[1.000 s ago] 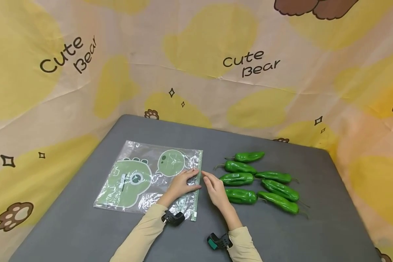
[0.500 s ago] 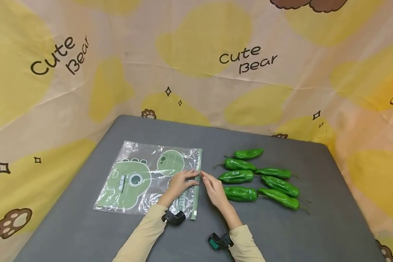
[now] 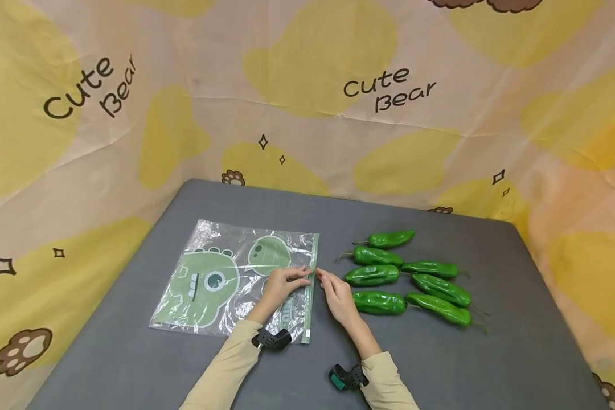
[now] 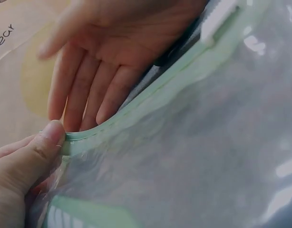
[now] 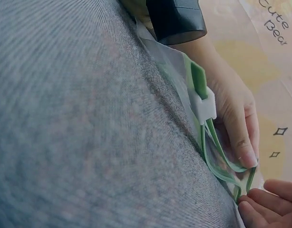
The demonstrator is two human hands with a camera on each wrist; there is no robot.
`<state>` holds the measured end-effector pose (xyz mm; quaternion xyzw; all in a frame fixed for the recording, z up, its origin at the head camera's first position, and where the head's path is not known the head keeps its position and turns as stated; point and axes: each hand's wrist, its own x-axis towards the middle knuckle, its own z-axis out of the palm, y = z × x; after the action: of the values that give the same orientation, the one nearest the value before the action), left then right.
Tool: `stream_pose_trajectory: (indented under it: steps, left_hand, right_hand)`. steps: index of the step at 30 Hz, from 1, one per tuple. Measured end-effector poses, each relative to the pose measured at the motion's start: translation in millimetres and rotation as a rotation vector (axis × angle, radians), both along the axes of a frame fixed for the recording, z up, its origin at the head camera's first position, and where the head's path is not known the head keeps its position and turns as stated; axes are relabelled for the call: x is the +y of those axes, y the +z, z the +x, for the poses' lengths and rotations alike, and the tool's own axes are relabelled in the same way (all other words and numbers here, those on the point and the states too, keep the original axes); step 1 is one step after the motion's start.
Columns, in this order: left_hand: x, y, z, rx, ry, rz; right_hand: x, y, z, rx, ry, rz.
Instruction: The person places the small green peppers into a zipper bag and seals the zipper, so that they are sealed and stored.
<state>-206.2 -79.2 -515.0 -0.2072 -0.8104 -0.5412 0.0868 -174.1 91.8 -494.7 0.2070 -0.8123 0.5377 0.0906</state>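
A clear zip bag with a green one-eyed monster print lies flat on the grey table, its green-edged mouth to the right. My left hand pinches the upper lip of that mouth between thumb and fingers. Just right of it, my right hand has its fingers straight, their tips touching the mouth's edge; its palm shows in the left wrist view. In the right wrist view the two green strips stand apart between the white slider and the fingers. The slider sits at the near end.
Several green peppers lie on the table, right of the bag, the closest ones beside my right hand. Fabric walls printed with "Cute Bear" rise behind and beside the table. Each wrist wears a black camera mount.
My left thumb has moved up toward the fingers, so the hand now pinches the bag's lip. The right hand has stayed nearly in place; the head view has shifted slightly.
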Motion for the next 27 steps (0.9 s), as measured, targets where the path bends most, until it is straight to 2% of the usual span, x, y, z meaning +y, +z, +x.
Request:
stream_pose_trajectory:
  steps: [7,13,20,22,27]
  left_hand:
    - [2.1,-3.1,0.7,0.002,0.004,0.014]
    - [1.3,1.7,-1.2,-0.003,0.024,0.042]
    - [0.6,2.7,-1.2,-0.048,0.019,0.044]
    - [0.8,5.1,-0.4,-0.057,0.009,0.059]
    - [1.0,26.1,8.0,-0.029,-0.028,0.117]
  right_hand:
    - [3,-12.8,-3.0,0.052,-0.016,0.053]
    - [-5,-14.1,-14.7,0.103,-0.129,0.137]
    - [-10,-14.0,-16.8,0.067,-0.193,0.215]
    - [-10,-13.2,-16.3,0.055,-0.197,0.220]
    - [-12,-12.1,-15.3,0.022,-0.200,0.224]
